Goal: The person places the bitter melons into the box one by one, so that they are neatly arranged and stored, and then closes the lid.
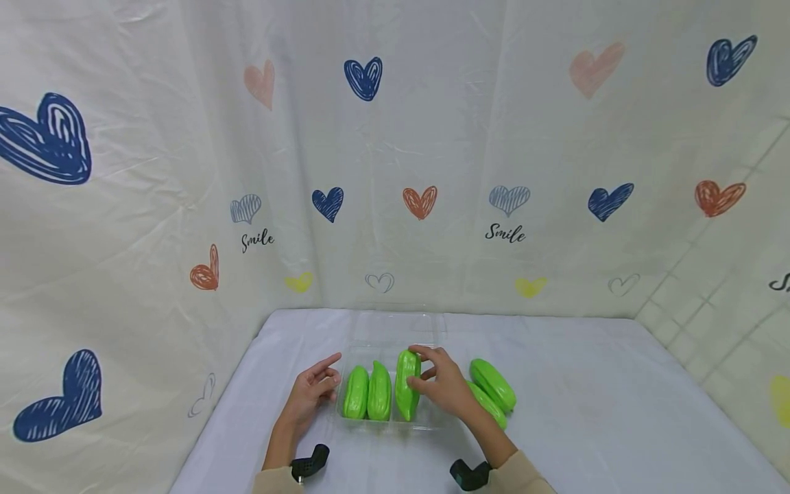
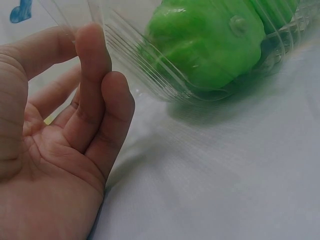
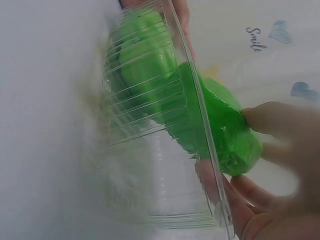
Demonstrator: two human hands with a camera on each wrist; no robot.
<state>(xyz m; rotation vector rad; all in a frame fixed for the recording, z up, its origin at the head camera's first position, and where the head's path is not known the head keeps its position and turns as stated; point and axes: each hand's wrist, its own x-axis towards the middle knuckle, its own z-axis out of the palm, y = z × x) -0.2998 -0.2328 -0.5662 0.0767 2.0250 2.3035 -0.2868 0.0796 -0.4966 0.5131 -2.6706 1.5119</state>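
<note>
A clear plastic container (image 1: 404,425) holds two glossy green gourd-shaped vegetables, the left one (image 1: 356,392) and its neighbour (image 1: 379,391), lying side by side. To their right, my right hand (image 1: 446,381) pinches a third green gourd (image 1: 407,385) between thumb and fingers. In the right wrist view this held gourd (image 3: 227,127) sticks up past the container's rim (image 3: 206,120). At the container's left edge is my left hand (image 1: 313,390); its thumb and fingertips meet the thin rim, seen close up in the left wrist view beside the hand (image 2: 75,115).
Two more green gourds, one farther back (image 1: 492,385) and one partly behind my right forearm (image 1: 487,406), lie right of the container. Its clear lid (image 1: 395,328) stands open at the back. A white cloth covers the table (image 1: 592,412); a heart-printed curtain (image 1: 457,137) hangs behind.
</note>
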